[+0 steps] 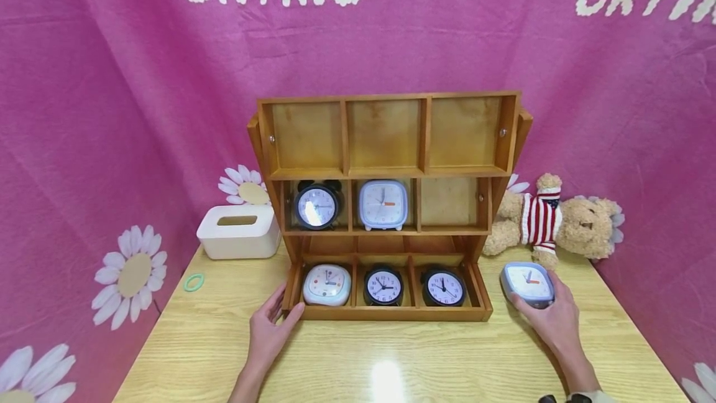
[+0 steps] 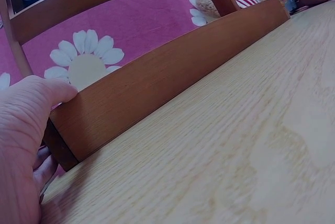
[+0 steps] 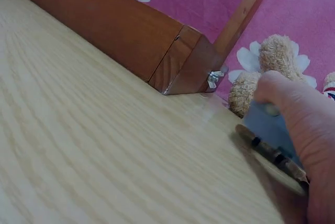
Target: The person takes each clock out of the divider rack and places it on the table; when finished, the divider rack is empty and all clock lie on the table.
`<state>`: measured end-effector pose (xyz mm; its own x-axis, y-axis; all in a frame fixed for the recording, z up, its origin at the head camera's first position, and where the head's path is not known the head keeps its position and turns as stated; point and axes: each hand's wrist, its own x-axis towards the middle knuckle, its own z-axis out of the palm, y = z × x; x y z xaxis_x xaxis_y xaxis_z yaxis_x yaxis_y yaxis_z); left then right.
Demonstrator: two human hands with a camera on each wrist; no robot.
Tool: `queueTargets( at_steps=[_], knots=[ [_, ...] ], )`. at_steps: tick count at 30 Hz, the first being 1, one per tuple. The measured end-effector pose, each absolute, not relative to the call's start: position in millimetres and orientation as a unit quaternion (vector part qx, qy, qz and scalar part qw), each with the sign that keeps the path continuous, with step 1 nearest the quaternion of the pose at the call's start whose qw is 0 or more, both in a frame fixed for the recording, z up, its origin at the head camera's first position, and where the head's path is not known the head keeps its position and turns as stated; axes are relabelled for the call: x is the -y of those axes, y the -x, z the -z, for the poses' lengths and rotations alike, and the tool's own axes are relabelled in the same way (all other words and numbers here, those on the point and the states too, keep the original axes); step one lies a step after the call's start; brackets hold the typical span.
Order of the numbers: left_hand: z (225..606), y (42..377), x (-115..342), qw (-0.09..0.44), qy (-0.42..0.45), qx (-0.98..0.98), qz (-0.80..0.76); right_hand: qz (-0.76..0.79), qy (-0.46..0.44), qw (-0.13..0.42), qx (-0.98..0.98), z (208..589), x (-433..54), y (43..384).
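Note:
A three-tier wooden display shelf [image 1: 391, 314] stands on the table. My left hand [image 1: 267, 333] grips its lower left corner, thumb [image 2: 63, 91] on the front board and fingers round the side. To the right of the shelf, my right hand [image 1: 555, 318] holds a blue square alarm clock [image 1: 528, 282] between thumb and fingers, its dial facing up. The middle tier has a black twin-bell alarm clock [image 1: 316, 206] at left and a pale blue square clock [image 1: 383, 204] at centre. Along the bottom tier sit a light blue rounded clock [image 1: 327, 285] and two black round clocks [image 1: 383, 286].
A teddy bear [image 1: 584, 227] in a striped shirt lies behind the right hand. At the left are a white tissue box [image 1: 237, 238] and a green ring [image 1: 194, 282]. Pink cloth [image 1: 391, 48] with flower prints hangs around the table [image 1: 335, 359].

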<state>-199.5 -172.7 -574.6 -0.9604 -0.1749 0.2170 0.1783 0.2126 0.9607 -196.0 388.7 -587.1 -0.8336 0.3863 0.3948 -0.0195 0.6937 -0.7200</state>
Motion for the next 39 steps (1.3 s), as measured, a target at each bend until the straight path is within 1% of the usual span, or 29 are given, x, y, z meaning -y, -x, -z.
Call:
queueTargets(
  at_steps=[4, 12, 20, 26, 31, 34, 39],
  knots=[
    [574, 200, 174, 0.144, -0.001, 0.768, 0.624, -0.375, 0.124, 0.297, 0.869, 589, -386, 197],
    [575, 199, 176, 0.146, -0.004, 0.772, 0.618, -0.369, 0.136, 0.331, 0.858, 590, -382, 198],
    [578, 199, 176, 0.150, 0.000, 0.764, 0.627, -0.369, 0.134, 0.341, 0.854, 591, -383, 197],
    [580, 194, 172, 0.141, -0.011, 0.765, 0.628, -0.381, 0.133, 0.352, 0.845, 585, -384, 193],
    [582, 196, 172, 0.151, -0.013, 0.766, 0.625, -0.418, 0.135, 0.392, 0.808, 576, -381, 193],
    [581, 198, 173, 0.154, -0.009, 0.767, 0.623, -0.445, 0.130, 0.431, 0.774, 569, -377, 192],
    [579, 202, 173, 0.153, -0.008, 0.767, 0.623, -0.487, 0.057, 0.488, 0.722, 545, -366, 192]
  ],
)
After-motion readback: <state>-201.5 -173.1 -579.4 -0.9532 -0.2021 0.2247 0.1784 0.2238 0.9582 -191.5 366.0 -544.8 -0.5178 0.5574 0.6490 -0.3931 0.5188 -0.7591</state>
